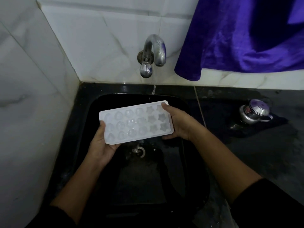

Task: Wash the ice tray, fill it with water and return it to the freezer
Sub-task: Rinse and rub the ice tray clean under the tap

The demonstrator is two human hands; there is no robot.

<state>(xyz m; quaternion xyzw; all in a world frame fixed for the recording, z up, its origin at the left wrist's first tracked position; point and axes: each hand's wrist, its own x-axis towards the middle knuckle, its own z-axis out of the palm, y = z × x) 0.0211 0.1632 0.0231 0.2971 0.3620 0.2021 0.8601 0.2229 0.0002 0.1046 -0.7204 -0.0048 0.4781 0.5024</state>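
Your left hand and right hand each with fingers clasped on one short end of the white translucent plastic ice tray, moulds facing up, held above the black sink, thin water stream falling from the curved chrome tap just behind the tray's far edge.
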